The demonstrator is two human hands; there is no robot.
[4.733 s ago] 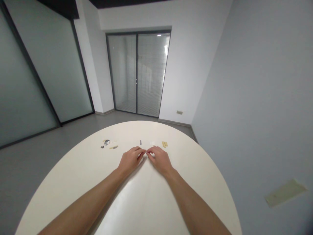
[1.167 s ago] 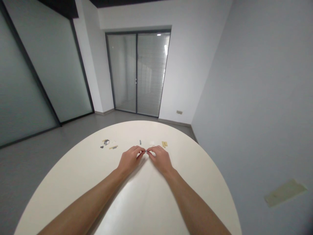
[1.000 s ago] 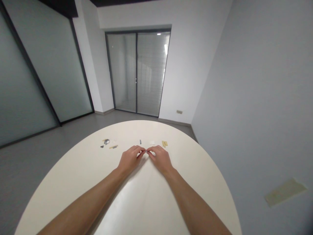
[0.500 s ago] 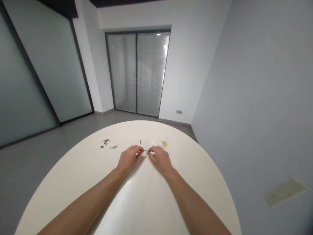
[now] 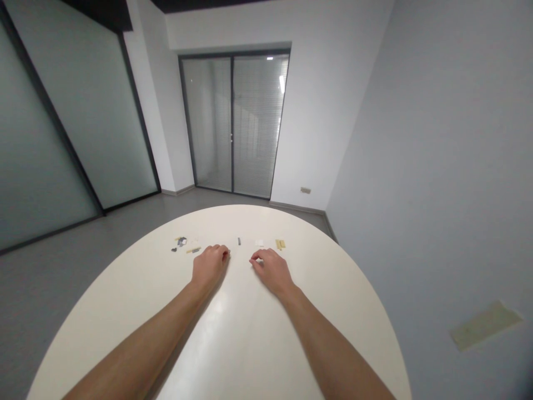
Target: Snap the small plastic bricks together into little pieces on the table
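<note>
My left hand (image 5: 211, 263) is over the table with its fingers curled closed. Whatever they hold, if anything, is hidden. To its right, my right hand (image 5: 271, 268) has thumb and forefinger pinched together, and I cannot make out anything between them. The two hands are apart. Beyond the gap between them lies a small dark grey bar (image 5: 239, 241). A small white flat piece (image 5: 260, 243) and yellow flat pieces (image 5: 280, 244) lie just past my right hand. Thin yellow and grey strips (image 5: 194, 250) lie beside my left hand.
The small pieces lie on a round white table (image 5: 333, 311). At its far left are a cluster of dark grey and white bits (image 5: 182, 241) and a small dark piece (image 5: 174, 250). A wall (image 5: 449, 166) runs close along the right; a glass door (image 5: 233, 122) stands beyond.
My left hand has drawn back to the left, away from my right hand. The thin dark piece between the fingertips no longer shows. My right hand has stayed almost in place.
</note>
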